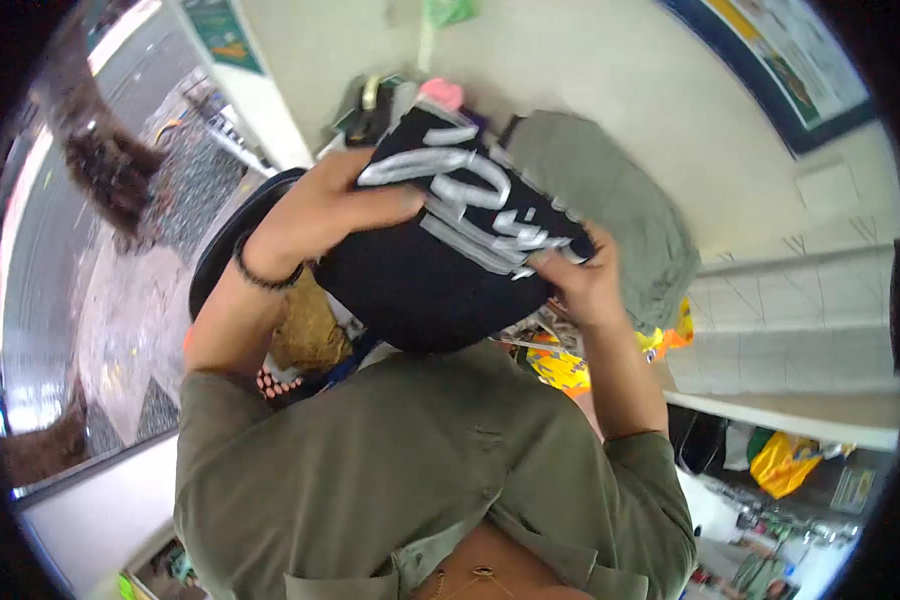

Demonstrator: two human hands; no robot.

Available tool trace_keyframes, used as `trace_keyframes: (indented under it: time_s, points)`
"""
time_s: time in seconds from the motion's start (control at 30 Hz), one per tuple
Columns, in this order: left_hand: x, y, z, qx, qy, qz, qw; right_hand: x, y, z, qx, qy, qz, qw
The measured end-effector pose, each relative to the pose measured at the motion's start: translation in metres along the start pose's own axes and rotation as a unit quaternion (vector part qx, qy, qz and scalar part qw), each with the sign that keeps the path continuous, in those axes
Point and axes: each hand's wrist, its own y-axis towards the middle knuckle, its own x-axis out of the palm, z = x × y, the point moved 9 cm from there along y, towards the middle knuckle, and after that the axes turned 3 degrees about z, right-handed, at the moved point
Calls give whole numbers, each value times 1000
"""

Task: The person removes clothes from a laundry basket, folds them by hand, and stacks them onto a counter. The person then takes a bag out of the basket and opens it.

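A black garment (410, 285) with large white lettering and grey stripes is stretched between my two hands in front of my chest. My left hand (335, 205), with a dark bracelet at the wrist, grips its left edge, thumb on top of the cloth. At the right edge, my right hand (582, 275) pinches the cloth near the end of the lettering. Behind the garment lies a grey-green folded cloth (605, 190), and a pink item (442, 94) shows above its top edge.
Mustard-brown cloth (310, 325) lies under my left forearm, beside a dark curved rim (215, 250). Yellow patterned fabric (560, 368) is below the garment. A framed poster (780, 65) hangs on the wall. At right, a lower shelf holds a yellow bag (782, 463).
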Motion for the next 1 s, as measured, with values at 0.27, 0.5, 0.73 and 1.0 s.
trace_keyframes:
  time_s: [0.27,0.5,0.73,1.0]
  points:
    - [154,145,82,476,140,-10,868,-159,-80,-180,-309,-418,308,797]
    - [277,167,-17,580,253,-108,767,-235,-128,-55,-179,-623,283,707]
    - [287,174,-76,469,353,-141,797,-269,-124,-1,-7,-550,230,803]
    - [221,252,-141,263,589,103,757,-240,18,87,3,-694,251,675]
